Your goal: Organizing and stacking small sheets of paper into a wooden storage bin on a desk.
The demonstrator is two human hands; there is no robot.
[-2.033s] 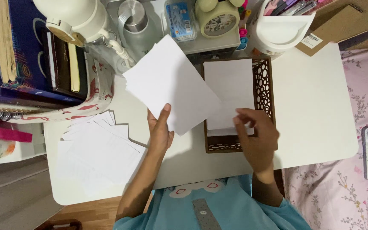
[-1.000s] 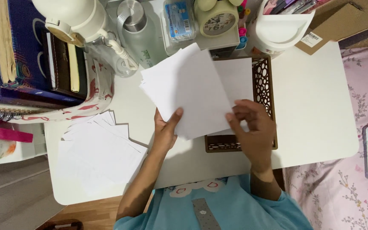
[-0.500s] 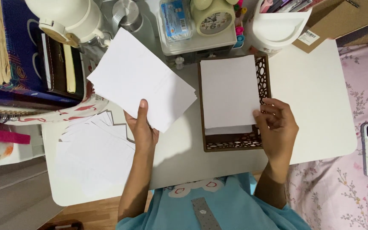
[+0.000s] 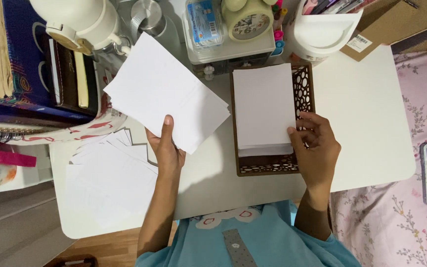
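Sheets held left, sheets settled right

The left hand (image 4: pixel 166 151) grips a fanned stack of white paper sheets (image 4: pixel 166 94) left of the brown perforated tray (image 4: pixel 305 86); the right hand (image 4: pixel 315 146) pinches the tray's white sheet pile (image 4: pixel 264 106) (long axis near-to-far) at its near-right corner.

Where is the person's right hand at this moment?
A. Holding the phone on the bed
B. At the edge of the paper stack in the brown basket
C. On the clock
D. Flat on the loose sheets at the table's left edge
B: the right hand has its fingertips at the right edge of the paper stack lying in the brown basket.
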